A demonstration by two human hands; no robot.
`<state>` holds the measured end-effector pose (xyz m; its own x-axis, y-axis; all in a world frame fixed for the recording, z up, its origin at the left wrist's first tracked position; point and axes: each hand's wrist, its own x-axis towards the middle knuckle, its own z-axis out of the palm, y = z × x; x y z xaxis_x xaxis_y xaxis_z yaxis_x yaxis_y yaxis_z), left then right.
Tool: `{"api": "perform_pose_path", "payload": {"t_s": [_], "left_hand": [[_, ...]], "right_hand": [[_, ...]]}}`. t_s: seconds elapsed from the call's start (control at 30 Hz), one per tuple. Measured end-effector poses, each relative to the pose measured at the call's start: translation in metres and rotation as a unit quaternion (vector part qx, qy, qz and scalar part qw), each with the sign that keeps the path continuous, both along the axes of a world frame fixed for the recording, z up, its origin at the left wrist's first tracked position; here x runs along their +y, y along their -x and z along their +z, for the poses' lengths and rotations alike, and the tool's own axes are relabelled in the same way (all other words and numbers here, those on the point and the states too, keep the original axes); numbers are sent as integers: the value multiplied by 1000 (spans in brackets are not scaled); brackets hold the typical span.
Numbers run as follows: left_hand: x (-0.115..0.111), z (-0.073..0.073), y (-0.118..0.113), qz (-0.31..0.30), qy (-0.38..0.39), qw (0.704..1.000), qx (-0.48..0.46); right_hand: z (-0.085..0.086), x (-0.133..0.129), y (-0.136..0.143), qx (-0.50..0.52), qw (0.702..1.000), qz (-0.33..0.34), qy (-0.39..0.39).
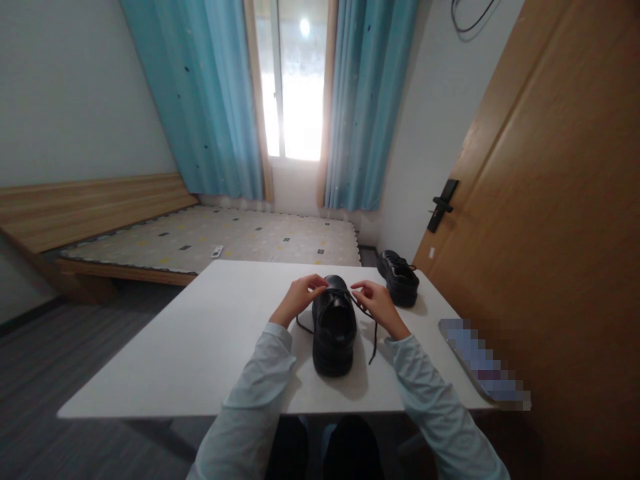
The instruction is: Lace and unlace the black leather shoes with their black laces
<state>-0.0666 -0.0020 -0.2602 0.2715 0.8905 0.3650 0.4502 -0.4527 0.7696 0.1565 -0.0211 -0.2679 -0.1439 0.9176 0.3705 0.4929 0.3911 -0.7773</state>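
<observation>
A black lace-up shoe (334,347) stands on the white table in front of me, its toe pointing away and its heel towards me. My left hand (304,297) pinches the shoelace at the left side of the lacing. On the right side, my right hand (377,303) has thumb and fingertips closed on the same shoelace (375,333), whose loose end hangs down to the tabletop. Another loop of lace sticks out at the shoe's left, below my left wrist. The exact grip of the fingertips is small in view.
A second black shoe (400,280) stands at the table's far right corner. Along the right edge of the white table (165,360) lies a flat, blurred-out object (480,367). Beyond are a bed (250,233) with a small white remote-like item (217,251), and a wooden door (550,200) at right.
</observation>
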Motion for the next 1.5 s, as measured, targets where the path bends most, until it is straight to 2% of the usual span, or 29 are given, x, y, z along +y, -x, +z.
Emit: {"api": "perform_pose_path", "payload": {"t_s": [0.23,0.47,0.6,0.93,1.13,1.33,1.5], "left_hand": [[-1,0,0,10,17,1000,-1],[0,-1,0,6,13,1000,20],[1,-2,0,-18,3,1000,7],[2,-4,0,-28,-11,999,11],[2,-5,0,-28,-32,999,9],[3,-6,1,-35,-42,998,14],[3,-6,2,-36,-30,998,44]], "right_hand": [[-3,1,4,16,999,30,29],[-12,10,7,106,990,48,77],[-16,12,10,133,984,51,107],[-9,14,17,144,988,34,34],[-5,13,18,177,982,54,34],[-2,9,15,255,963,60,59],[0,8,14,271,959,62,62]]}}
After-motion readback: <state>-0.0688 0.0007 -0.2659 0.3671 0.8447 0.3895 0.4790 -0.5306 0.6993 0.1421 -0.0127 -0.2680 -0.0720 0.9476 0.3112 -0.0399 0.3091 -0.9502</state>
